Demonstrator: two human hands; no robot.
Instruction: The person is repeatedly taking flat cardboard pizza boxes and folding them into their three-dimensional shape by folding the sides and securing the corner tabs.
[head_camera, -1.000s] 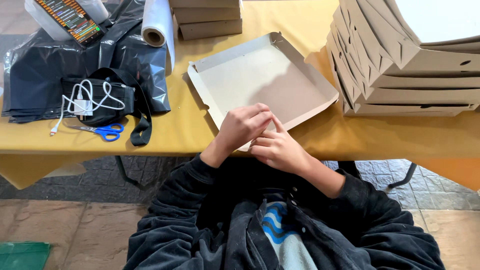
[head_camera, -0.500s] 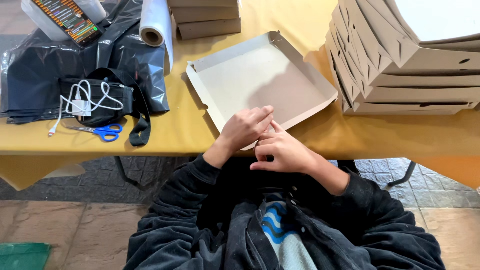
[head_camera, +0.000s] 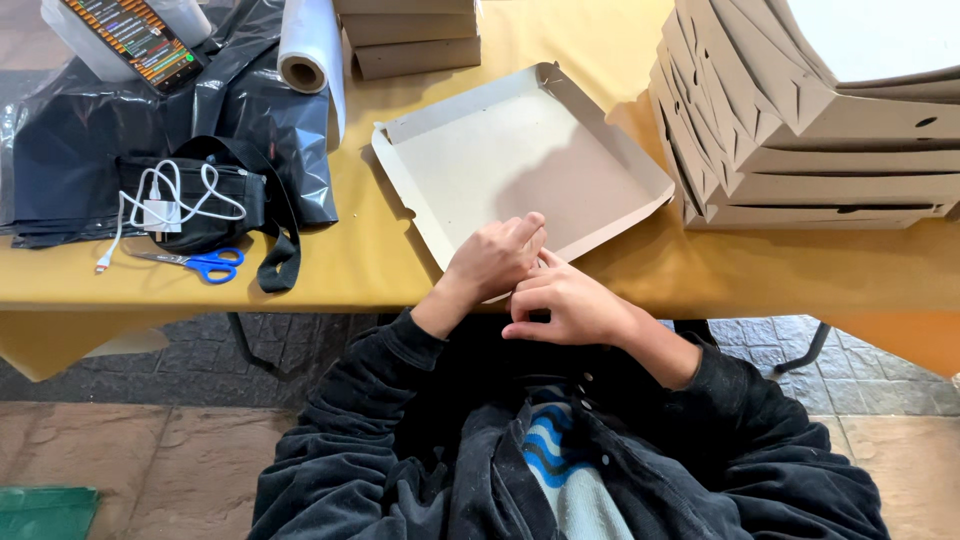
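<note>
A flat open cardboard box (head_camera: 500, 165) with low raised sides lies on the yellow table (head_camera: 350, 265), one corner pointing at me. My left hand (head_camera: 488, 262) rests over that near corner, its fingers curled onto the edge. My right hand (head_camera: 565, 305) sits just below and to the right, touching the left, with its fingertips pinched at the same corner. The corner itself is hidden under the hands.
A tall stack of folded cardboard boxes (head_camera: 810, 130) fills the right side. More boxes (head_camera: 410, 45) stand at the back. On the left lie black plastic bags (head_camera: 90, 130), a clear film roll (head_camera: 310, 50), a black pouch with a white cable (head_camera: 175, 200) and blue-handled scissors (head_camera: 205, 264).
Both hands have stayed at the box's near corner. The left fingers have shifted slightly along the edge and the right hand has dropped a little toward me.
</note>
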